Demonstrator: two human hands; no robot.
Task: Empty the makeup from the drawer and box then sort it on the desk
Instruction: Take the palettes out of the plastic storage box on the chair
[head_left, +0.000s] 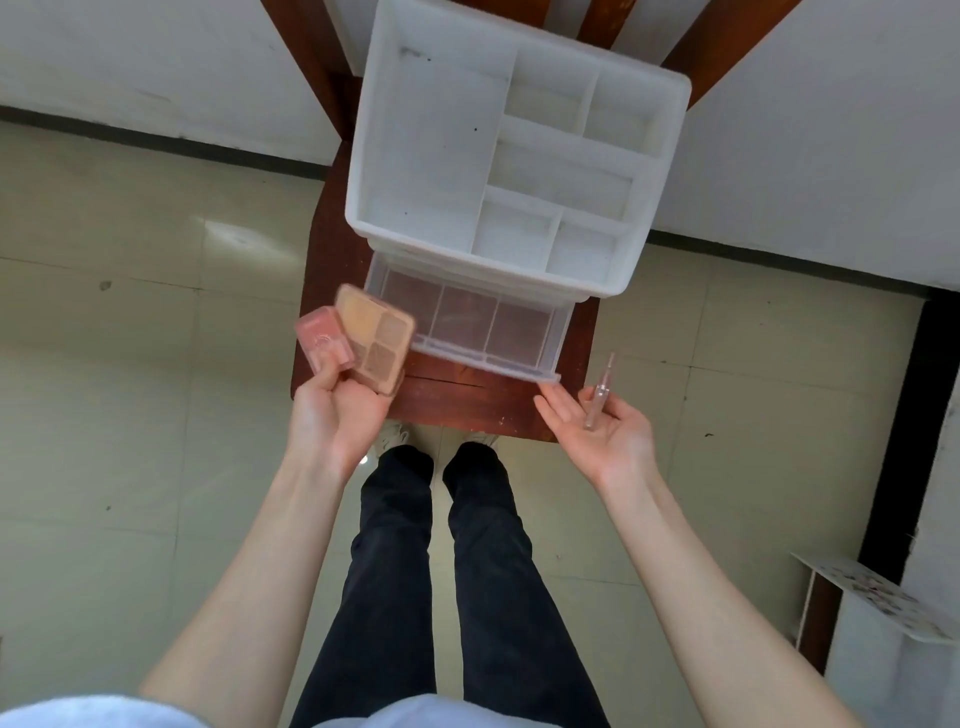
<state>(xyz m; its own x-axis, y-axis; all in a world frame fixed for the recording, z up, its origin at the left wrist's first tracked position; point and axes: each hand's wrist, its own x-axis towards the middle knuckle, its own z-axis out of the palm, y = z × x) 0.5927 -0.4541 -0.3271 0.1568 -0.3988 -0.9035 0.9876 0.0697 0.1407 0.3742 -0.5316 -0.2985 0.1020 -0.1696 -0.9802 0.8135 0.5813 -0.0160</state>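
A: Starting at the left, what is the left hand (332, 415) doing?

B: Its fingers are curled round two things at once: a small pink rectangular plastic compact (323, 343) and, overlapping it on the right, a beige square eyeshadow palette (376, 338) with four visible pans in yellow, tan and brown. Both are raised off the dark red wooden stool (457, 402), just left of the drawer.

A: And in the middle?

B: A white plastic organiser box (436, 150) with divided compartments sits on the stool. Beneath it a clear plastic drawer (467, 325) is pulled out toward the person; I see three sections and nothing in them.

A: The right hand (602, 426)?

B: Palm up, fingers loosely spread, just beyond the drawer's front right corner. A thin clear tube with a pinkish tip (597, 395) lies across the palm. Whether the thumb presses on it I cannot tell.

A: Below that?

B: Black trousers (441, 571) and pale shoes (389, 439) on a cream tiled floor (130, 312).
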